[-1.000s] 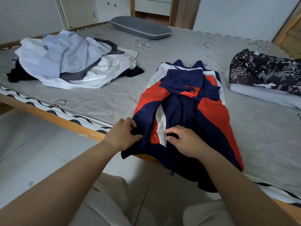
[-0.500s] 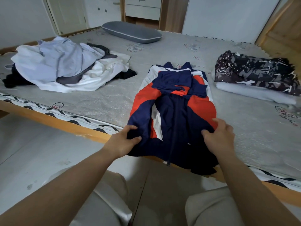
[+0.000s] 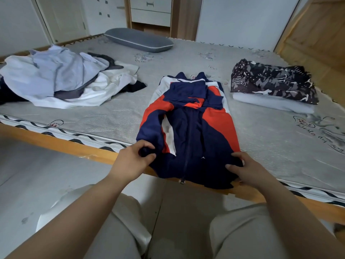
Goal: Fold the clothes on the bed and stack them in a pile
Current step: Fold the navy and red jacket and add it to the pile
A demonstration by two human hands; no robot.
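The navy and red jacket (image 3: 188,128) looks soft, light and floppy, so the left hand (image 3: 130,161) and right hand (image 3: 242,171), each pinching a hem corner, seem well placed for folding it.

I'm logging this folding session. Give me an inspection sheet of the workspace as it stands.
Surface: grey mattress on a wooden frame.
Job's things: navy-red jacket laid flat, hem over the edge; unfolded heap at left; folded pile at right.
Clutter: grey pillow at the far side.
Grippers: left hand and right hand grip the jacket's hem corners.
Cables: nothing seen.
Surroundings: drawers, white walls.
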